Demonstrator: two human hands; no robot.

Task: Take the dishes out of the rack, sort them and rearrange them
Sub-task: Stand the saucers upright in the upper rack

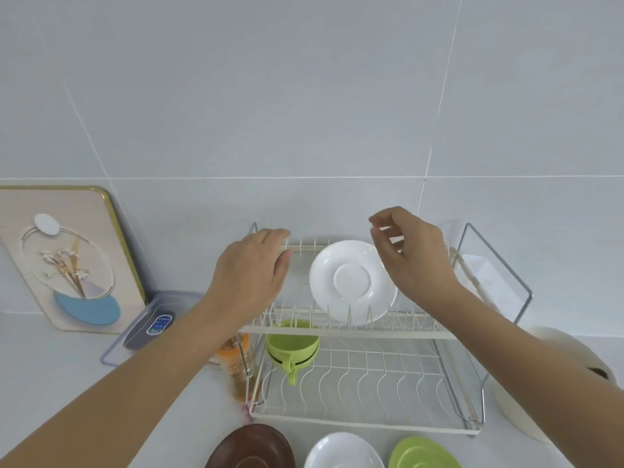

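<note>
Pale grey wall tiles with thin white seams fill the upper half of the view, and a white counter (84,376) runs below them. At the centre stands a two-tier rack (354,334) of white-coated wire in a chrome frame, its back edge close to the wall and its front edge near the row of dishes at 6 o'clock. On the upper tier a glossy white saucer (353,282) stands on edge in the slots, its underside ring facing the camera, with open slots on both sides of it. On the lower tier, toward 7 o'clock of the saucer, green cups (293,344) sit stacked upside down, one handle hanging down; the rest of that tier's wavy wires are bare. The left hand (251,270) reaches in from 8 o'clock, palm down, fingers loosely bent over the rack's upper left corner; whether they touch the wire cannot be told, and they hold nothing. The right hand (410,255) comes from 4 o'clock, wrist raised, fingers relaxed and curled downward just above the saucer's upper right rim, grasping nothing. Along the counter's near edge lie a brown saucer (251,449), a white plate (342,450) and a green saucer (423,454). At 9 o'clock a gold-edged board (72,261) leans on the wall beside a clear container lid (152,327). An orange spice bottle (238,363) stands just left of the rack.
</note>
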